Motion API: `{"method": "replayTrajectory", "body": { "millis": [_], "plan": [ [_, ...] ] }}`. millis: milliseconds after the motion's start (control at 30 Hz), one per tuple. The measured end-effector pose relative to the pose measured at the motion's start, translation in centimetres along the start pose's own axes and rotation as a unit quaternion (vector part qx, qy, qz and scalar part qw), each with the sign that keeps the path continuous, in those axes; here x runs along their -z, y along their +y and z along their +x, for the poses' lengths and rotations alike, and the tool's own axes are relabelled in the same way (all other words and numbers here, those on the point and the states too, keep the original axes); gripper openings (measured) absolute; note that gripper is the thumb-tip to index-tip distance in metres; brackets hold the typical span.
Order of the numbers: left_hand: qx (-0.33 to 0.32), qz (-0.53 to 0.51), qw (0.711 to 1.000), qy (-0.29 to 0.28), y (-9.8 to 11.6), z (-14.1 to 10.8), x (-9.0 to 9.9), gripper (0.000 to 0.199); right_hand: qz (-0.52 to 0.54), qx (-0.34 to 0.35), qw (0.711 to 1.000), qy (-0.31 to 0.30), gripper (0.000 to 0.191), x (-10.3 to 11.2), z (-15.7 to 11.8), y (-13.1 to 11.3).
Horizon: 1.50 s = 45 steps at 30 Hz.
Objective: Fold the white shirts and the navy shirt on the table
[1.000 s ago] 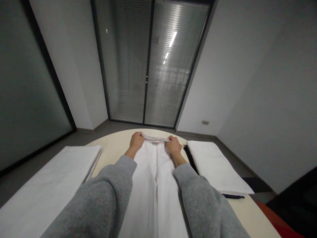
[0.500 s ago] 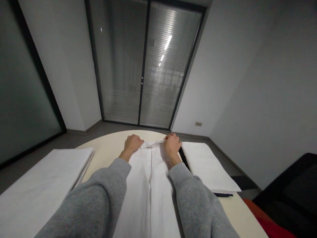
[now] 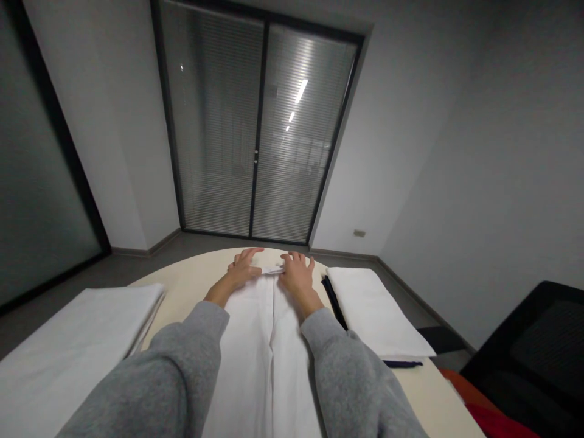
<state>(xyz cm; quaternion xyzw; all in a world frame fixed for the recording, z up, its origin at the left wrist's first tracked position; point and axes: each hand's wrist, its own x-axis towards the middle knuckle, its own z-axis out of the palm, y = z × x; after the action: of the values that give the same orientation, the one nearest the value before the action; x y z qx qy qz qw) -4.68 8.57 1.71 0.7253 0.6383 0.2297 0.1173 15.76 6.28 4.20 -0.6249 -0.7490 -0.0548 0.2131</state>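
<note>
A long white cloth garment [image 3: 249, 359] lies lengthwise on the table between my forearms. A seam or fold line runs down its middle, and its near end goes out of the bottom of the view. At its far edge my left hand [image 3: 241, 271] rests on the left corner, fingers apart and reaching past the cloth. My right hand [image 3: 297, 277] lies on the right corner with spread, slightly bent fingers. Between the two hands a short strip of the folded far edge shows. My palms and the cloth under them are hidden.
Left on the round-edged cream table [image 3: 182, 280] lies a folded white cloth [image 3: 82, 347]. Another folded white cloth [image 3: 378, 310] is on the right, with dark strips [image 3: 334, 301] beside and under it. A black mesh chair [image 3: 538, 347] stands at the right.
My fingers have gone from gripping the garment's far edge to lying spread on it. The hands have come slightly closer together, and the edge lies flatter. The view has shifted slightly.
</note>
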Motion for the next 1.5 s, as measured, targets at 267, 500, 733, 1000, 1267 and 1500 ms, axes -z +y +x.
{"method": "replayTrajectory", "body": {
  "millis": [267, 500, 733, 1000, 1267, 1500],
  "plan": [
    [0.182, 0.063, 0.957, 0.216, 0.8, -1.7, 2.1, 0.046, -0.010, -0.143, 0.982, 0.123, 0.026, 1.0, -0.2, 0.2],
    [0.067, 0.051, 0.996, -0.005, 3.1, -0.7, 0.8, 0.045, -0.002, -0.012, 0.996, -0.092, 0.035, -0.1, -0.2, -0.3],
    [0.044, 0.041, 0.995, -0.080, 2.6, -0.1, -0.3, 0.049, 0.016, -0.015, 0.992, -0.126, 0.038, -1.1, -0.2, -0.3],
    [0.057, 0.036, 0.996, -0.060, 2.6, -0.5, 0.2, 0.045, 0.025, -0.163, 0.981, -0.105, 0.028, -0.5, 0.6, 0.2],
    [0.146, 0.079, 0.985, -0.045, 0.1, -1.2, 4.4, 0.045, -0.031, -0.168, 0.979, -0.107, 0.039, 2.7, -0.2, 1.8],
    [0.086, 0.150, 0.985, 0.009, 1.1, -2.5, 3.6, 0.061, -0.104, -0.122, 0.982, -0.103, 0.044, 2.9, -1.1, 2.2]
  ]
}}
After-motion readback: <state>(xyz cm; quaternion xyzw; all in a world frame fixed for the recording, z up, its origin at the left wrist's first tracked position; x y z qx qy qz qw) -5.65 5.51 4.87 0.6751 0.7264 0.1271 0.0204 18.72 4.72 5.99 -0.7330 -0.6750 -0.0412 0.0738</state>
